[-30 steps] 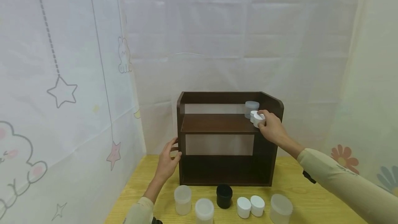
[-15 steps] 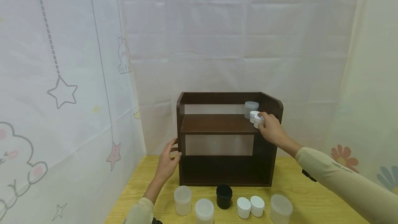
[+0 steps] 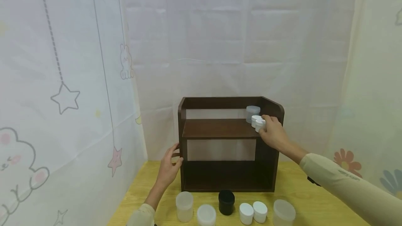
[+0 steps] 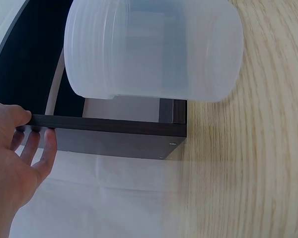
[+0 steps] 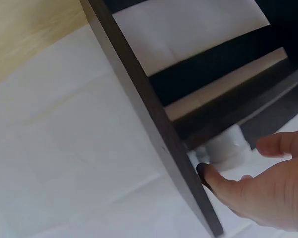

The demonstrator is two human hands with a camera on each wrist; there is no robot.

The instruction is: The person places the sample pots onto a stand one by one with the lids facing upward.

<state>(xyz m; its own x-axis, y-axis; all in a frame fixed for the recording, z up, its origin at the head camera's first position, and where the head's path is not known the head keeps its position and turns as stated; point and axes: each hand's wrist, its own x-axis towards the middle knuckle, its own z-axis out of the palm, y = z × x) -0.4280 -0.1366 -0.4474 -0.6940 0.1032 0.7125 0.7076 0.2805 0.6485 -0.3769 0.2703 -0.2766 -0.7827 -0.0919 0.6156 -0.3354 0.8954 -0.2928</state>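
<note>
A dark brown two-tier shelf stands on the table. My left hand grips the shelf's left side panel, thumb at the front edge and fingers on the outer face, as the left wrist view shows. On the upper tier at the right, a small white jar sits in front of another white jar, with a clear lidded jar behind. My right hand is beside the front white jar, its thumb and fingers spread apart. In the right wrist view, that white jar shows beyond the fingers.
On the table in front of the shelf stand two translucent jars, a black jar, two white jars and a wider translucent jar. A translucent jar looms close in the left wrist view. Printed cloth hangs behind.
My right hand's fingers have come off the front white jar and drawn back slightly to the right. The jar stays on the upper tier. The head view has tilted up slightly; my left hand keeps its hold.
</note>
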